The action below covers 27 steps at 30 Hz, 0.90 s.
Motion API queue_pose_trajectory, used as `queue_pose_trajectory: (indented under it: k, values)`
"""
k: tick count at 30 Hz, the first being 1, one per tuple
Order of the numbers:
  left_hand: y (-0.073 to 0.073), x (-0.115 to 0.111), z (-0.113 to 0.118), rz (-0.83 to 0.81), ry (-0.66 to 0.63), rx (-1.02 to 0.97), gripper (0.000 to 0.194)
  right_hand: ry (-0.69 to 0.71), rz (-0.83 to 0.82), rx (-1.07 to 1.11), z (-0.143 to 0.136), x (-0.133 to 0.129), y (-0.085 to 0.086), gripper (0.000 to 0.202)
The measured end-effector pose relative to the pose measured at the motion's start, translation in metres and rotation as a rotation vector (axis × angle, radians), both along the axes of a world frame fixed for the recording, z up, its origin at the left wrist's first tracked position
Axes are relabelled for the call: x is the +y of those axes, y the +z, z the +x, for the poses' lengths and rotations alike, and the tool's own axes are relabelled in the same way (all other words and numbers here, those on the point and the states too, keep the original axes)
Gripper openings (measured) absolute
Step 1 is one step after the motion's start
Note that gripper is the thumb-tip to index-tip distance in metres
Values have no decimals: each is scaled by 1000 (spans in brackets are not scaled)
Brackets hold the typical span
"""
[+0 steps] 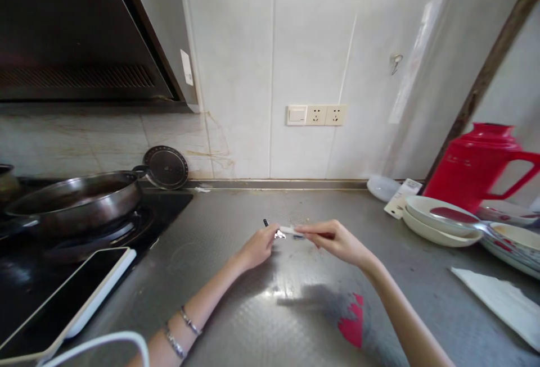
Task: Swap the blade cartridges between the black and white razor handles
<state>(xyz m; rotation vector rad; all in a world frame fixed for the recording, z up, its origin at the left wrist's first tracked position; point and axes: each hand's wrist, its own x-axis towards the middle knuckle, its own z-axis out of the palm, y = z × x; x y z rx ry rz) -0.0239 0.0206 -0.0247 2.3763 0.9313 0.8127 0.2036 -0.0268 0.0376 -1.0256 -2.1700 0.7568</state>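
Observation:
Above the middle of the steel counter, my left hand [260,246] is closed, thumb on top, around a small slim white object [287,230]. A black end pokes out past the thumb, and a shiny silver bit shows below it. From the other side, the fingers of my right hand [331,240] pinch the same white object at its right end. A short dark piece lies under the right fingertips; whether it is part of the object or a reflection I cannot tell. The object's exact kind is too small to make out.
On the left, a steel pan [76,201] sits on the black stove [169,207], with a phone [67,305] and white cable [113,338] nearer. At right stand a red thermos jug [475,164], stacked bowls [439,229] and a white paper sheet [498,299]. Sockets [317,115] are on the wall.

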Motion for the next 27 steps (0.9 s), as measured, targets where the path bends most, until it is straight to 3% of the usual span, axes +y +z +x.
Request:
queue_pose_trajectory:
  k: [5, 9, 20, 24, 27]
  values:
    - [-3, 0, 1, 36, -20, -24, 26, 60, -140, -9, 7, 3, -1, 36]
    - [-4, 2, 2, 29, -24, -37, 22, -1, -84, 61, 6, 6, -5, 37]
    - [1, 1, 2, 15, -33, -68, 27, 64, -131, 17, 2, 8, -10, 35]
    - [-3, 4, 2, 26, -20, -110, 18, -21, -42, 96, -1, 9, -12, 36]
    - [-4, 4, 2, 2, -10, -146, 11, -12, -77, 119, -1, 9, -13, 38]
